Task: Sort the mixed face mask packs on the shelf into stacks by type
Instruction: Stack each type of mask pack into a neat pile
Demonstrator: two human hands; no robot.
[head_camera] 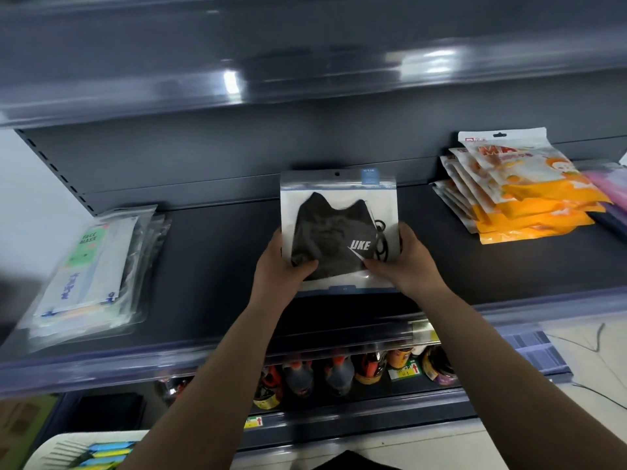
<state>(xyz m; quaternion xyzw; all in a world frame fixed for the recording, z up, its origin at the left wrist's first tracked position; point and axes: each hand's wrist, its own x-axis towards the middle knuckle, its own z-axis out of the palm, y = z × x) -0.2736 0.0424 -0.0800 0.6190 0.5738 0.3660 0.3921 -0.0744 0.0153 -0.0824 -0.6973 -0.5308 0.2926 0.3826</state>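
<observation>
Both hands are on 1 black mask pack [339, 228], held over the middle of the dark shelf [217, 266]. The left hand [281, 266] pinches its lower left edge, thumb on the front and fingers behind. The right hand [403, 262] does the same at the lower right, thumb across the front near the white "UKE" print. The pack is clear plastic with a blue header strip, front facing the camera, upright-ish. Can't tell whether its bottom edge touches the shelf.

Off to the left there's a messy clear stack [91, 269], top one with a green "FACE MASK" label. On the right sits an orange stack [522, 195], fanned out a bit, and pink packs [607, 181] just beside it at the frame edge. Bottles [339, 371] line the shelf below.
</observation>
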